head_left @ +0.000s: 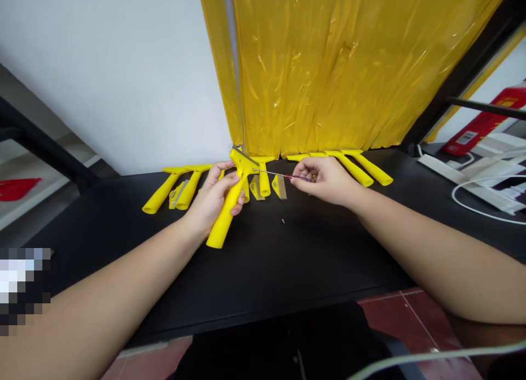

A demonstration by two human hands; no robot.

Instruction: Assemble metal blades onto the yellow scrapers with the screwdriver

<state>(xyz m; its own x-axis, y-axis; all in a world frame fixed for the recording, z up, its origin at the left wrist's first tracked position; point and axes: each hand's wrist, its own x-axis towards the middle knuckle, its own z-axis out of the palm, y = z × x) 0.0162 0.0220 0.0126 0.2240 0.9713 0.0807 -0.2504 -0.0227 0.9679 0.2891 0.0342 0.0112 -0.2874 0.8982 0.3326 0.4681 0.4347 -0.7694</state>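
Observation:
My left hand (213, 196) is closed around a yellow scraper (227, 213), its thick hollow handle slanting down toward me and its wide head tilted up. A grey strip runs along the edge of that head. Pinched in my right hand (322, 178) is a thin screwdriver (290, 176) with a red and dark handle. Its tip meets a small screw on the right side of the scraper head. On the black table below lies a tiny screw-like piece (282, 221). Behind my hands are yellow end pieces with metal blades (280, 187).
More yellow scraper handles (155, 196) lean in a row along the back edge at left, with others (361, 172) at right. Yellow plastic sheeting (312, 68) hangs behind. At the right are white cables (456, 191) and a red package (472, 131).

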